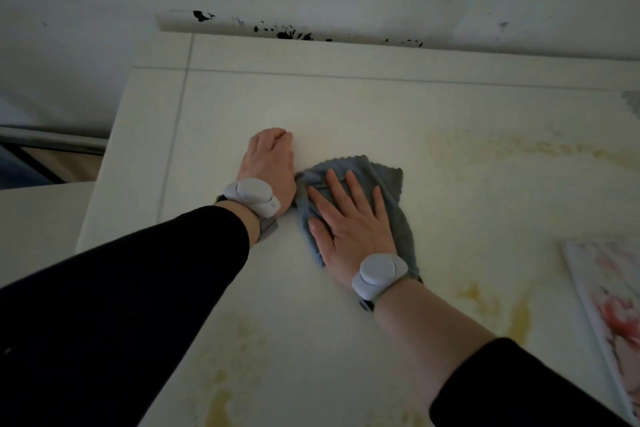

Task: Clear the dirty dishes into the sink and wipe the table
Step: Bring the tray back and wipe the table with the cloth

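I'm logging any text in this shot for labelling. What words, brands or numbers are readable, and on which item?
None can be read.
Wrist devices: plain grey, no visible marking.
Printed sheet at the table's right edge: a blurred pink floral picture, no legible words.
Grey cloth: no label showing.

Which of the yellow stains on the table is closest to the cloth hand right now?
The streaky patch just right of the right hand's wrist, near the printed sheet. The far band and the near-edge smear lie further from the blue cloth.

Black sleeves (pixel 121 288), grey wristbands (pixel 379 276)
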`<state>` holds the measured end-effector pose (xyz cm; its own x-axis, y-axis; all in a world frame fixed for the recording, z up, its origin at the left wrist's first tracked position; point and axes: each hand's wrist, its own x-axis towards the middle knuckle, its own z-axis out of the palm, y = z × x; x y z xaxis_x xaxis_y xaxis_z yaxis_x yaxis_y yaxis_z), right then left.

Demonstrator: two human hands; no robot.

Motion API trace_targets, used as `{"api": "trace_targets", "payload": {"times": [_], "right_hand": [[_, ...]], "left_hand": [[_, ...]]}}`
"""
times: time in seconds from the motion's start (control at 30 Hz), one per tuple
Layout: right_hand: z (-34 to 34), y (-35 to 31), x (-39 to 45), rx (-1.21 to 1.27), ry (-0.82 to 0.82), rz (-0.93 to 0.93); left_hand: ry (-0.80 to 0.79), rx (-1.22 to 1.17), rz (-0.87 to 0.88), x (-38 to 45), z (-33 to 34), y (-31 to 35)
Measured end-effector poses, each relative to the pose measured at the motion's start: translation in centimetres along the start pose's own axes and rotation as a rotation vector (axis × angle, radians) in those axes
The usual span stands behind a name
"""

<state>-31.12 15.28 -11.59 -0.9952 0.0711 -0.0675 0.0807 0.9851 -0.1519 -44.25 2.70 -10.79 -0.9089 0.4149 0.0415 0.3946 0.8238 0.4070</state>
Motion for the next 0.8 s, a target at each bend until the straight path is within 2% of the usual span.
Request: {"api": "trace_targets", "payload": {"times": [0.4,0.8], "right_hand": [[-0.8,5.1,12.3,-0.025,0.005,-0.133],[-3.0,8.1,22.3,0.009,-0.057,-0.07]], "left_hand": [[0.143,0.031,-0.073,1.7,1.4,0.9],[0.175,0.055,-0.079,1.6,1.5,0.9]]}}
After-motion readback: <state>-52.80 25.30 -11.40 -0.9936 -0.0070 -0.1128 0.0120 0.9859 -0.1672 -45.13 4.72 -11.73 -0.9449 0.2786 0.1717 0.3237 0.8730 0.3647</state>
